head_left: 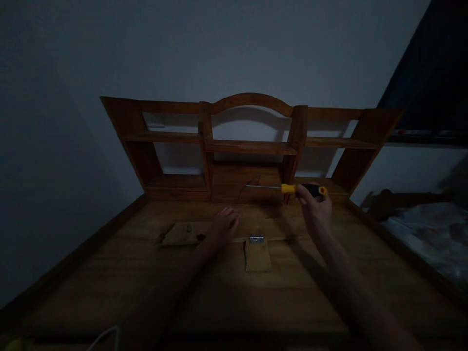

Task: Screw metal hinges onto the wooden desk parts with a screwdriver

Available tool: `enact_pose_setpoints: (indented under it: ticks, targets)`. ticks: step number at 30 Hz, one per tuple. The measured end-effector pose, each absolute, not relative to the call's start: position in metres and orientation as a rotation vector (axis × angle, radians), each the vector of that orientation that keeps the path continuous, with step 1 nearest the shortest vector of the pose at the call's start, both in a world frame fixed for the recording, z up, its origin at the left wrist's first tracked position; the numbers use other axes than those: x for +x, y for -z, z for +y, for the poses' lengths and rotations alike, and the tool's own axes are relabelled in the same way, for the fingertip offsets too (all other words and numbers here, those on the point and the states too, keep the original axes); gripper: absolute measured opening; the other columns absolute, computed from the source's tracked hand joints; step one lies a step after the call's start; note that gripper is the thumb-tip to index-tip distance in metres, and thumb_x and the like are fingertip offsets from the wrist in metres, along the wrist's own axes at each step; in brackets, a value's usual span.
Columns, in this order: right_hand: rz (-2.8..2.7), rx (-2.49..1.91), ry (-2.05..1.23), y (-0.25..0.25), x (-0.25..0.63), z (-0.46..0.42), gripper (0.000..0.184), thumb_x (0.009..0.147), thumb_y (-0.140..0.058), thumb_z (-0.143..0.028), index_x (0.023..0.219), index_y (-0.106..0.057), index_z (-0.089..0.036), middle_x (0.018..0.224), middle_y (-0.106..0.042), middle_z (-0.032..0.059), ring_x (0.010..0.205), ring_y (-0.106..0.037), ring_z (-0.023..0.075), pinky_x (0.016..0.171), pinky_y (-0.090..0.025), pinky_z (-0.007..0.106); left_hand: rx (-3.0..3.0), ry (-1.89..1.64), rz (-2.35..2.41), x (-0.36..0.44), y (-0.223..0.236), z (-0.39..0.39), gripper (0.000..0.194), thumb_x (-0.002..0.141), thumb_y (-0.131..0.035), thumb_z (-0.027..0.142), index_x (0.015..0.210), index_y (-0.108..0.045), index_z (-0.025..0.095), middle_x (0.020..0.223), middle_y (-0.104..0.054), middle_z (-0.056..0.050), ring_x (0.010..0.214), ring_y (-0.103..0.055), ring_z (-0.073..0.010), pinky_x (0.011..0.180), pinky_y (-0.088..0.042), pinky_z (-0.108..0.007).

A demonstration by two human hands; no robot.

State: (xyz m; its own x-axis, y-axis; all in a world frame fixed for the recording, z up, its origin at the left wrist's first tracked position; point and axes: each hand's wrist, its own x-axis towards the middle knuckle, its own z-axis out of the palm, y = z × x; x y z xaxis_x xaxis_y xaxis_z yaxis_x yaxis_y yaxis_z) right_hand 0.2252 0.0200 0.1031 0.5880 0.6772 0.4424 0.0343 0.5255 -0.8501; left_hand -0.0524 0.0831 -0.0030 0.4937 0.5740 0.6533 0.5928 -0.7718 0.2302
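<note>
My right hand [317, 207] is closed round the handle of a screwdriver [288, 188]. The handle is yellow and black, and the thin shaft points left, above the desktop. Lower and to the left, my left hand [224, 226] is close to the desktop with its fingers curled; what they hold, if anything, is hidden. Beside that hand lies a flat piece of wood [183, 233] with dark spots, partly covered by the hand. Between my hands a small metal hinge [256, 238] sits at the top edge of a small square wooden piece [258, 257].
The wooden desktop [120, 263] has raised edges on both sides. A wooden shelf unit [252, 147] with an arched top stands at the back against the wall. At lower left is a white cable [109, 331]. A pale plastic-like heap [427, 229] lies beyond the right edge. The room is dim.
</note>
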Motion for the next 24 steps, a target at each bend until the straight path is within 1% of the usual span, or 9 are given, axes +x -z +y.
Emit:
enact_pose_setpoints:
  ticks: [2,4,7,8,11,13,16,20,24]
  targets:
    - [-0.95,-0.858,-0.501,-0.146,0.225,0.025,0.042,0.074,-0.085,-0.042,0.097,-0.059,-0.019,0.091,-0.066,0.0002,0.075,-0.063,0.0125,0.06,-0.049,0.023,-2.701,1.176,-1.058,-0.054,0.002,0.081,0.024,0.104,-0.045,0.022,0.105,-0.069,0.018,0.106,-0.069,-0.008,0.098,-0.063,-0.0209,0.092,-0.052,-0.038]
    - [-1.2,-0.85,-0.54,-0.187,0.221,0.026,0.038,0.076,-0.083,-0.042,0.097,-0.063,-0.017,0.089,-0.068,0.0012,0.076,-0.065,0.0144,0.059,-0.048,0.024,-2.711,1.187,-1.058,-0.055,0.0,0.078,0.023,0.104,-0.046,0.022,0.107,-0.068,0.018,0.107,-0.069,-0.008,0.1,-0.062,-0.0209,0.092,-0.053,-0.038]
    - [-1.525,-0.874,-0.529,-0.225,0.205,0.017,0.044,0.067,-0.088,-0.033,0.1,-0.067,-0.012,0.09,-0.066,-0.0016,0.085,-0.065,0.0166,0.069,-0.049,0.029,-2.731,1.183,-1.05,-0.055,-0.001,0.074,0.023,0.104,-0.046,0.023,0.111,-0.068,0.019,0.108,-0.069,-0.008,0.102,-0.062,-0.0209,0.094,-0.052,-0.039]
    - [-1.583,-0.869,-0.49,-0.229,0.198,0.013,0.047,0.065,-0.088,-0.032,0.1,-0.067,-0.01,0.088,-0.064,-0.0034,0.087,-0.065,0.0172,0.073,-0.049,0.032,-2.735,1.186,-1.046,-0.054,-0.001,0.073,0.024,0.104,-0.046,0.023,0.111,-0.068,0.019,0.108,-0.069,-0.008,0.102,-0.063,-0.0209,0.095,-0.052,-0.039]
    - [-1.854,-0.946,-0.418,-0.223,0.18,0.001,0.043,0.072,-0.083,-0.038,0.1,-0.064,-0.01,0.079,-0.058,-0.0074,0.08,-0.061,0.0144,0.077,-0.049,0.037,-2.728,1.225,-1.015,-0.052,0.0,0.072,0.024,0.104,-0.045,0.025,0.114,-0.066,0.019,0.11,-0.068,-0.008,0.103,-0.063,-0.0209,0.094,-0.053,-0.039]
    - [-2.009,-0.992,-0.408,-0.215,0.173,-0.001,0.04,0.078,-0.08,-0.043,0.1,-0.062,-0.014,0.077,-0.057,-0.0068,0.074,-0.06,0.0132,0.074,-0.05,0.034,-2.738,1.233,-0.976,-0.051,0.0,0.071,0.024,0.105,-0.045,0.024,0.116,-0.065,0.019,0.111,-0.068,-0.008,0.104,-0.063,-0.021,0.093,-0.054,-0.04]
    - [-2.139,-1.033,-0.345,-0.21,0.17,0.002,0.036,0.083,-0.076,-0.046,0.1,-0.055,-0.022,0.08,-0.06,-0.0036,0.071,-0.058,0.0154,0.065,-0.047,0.028,-2.772,1.197,-0.915,-0.05,-0.002,0.068,0.023,0.104,-0.045,0.022,0.115,-0.064,0.018,0.112,-0.068,-0.009,0.105,-0.062,-0.0214,0.094,-0.054,-0.04]
    - [-2.214,-1.124,-0.278,-0.208,0.172,0.014,0.034,0.087,-0.073,-0.045,0.098,-0.047,-0.024,0.079,-0.059,-0.0028,0.069,-0.057,0.0165,0.058,-0.041,0.028,-2.824,1.147,-0.897,-0.051,-0.005,0.066,0.023,0.103,-0.047,0.021,0.118,-0.064,0.019,0.113,-0.068,-0.008,0.107,-0.062,-0.0222,0.095,-0.053,-0.041]
    - [-2.263,-1.18,-0.315,-0.202,0.171,0.026,0.035,0.085,-0.073,-0.042,0.097,-0.045,-0.024,0.083,-0.063,-0.002,0.071,-0.061,0.0173,0.06,-0.044,0.029,-2.875,1.157,-0.896,-0.052,-0.001,0.069,0.025,0.103,-0.047,0.02,0.122,-0.064,0.021,0.113,-0.067,-0.008,0.108,-0.062,-0.0219,0.095,-0.053,-0.04]
